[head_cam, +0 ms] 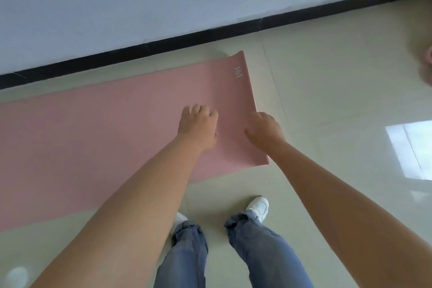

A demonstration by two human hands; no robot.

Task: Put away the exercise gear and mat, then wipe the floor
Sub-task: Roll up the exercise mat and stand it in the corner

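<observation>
A pink exercise mat (105,138) lies flat on the pale tiled floor, running from the left edge of view to its short right end near the middle. White lettering marks its far right corner. My left hand (198,127) hovers over the mat near that end, fingers curled, holding nothing. My right hand (264,131) is at the mat's right edge, fingers bent down onto or just over the edge; whether it grips the mat is unclear.
A white wall with a black skirting board (210,33) runs behind the mat. My legs in blue jeans and white shoes (258,208) stand just in front of the mat. A blurred pink object (429,54) shows at the right edge.
</observation>
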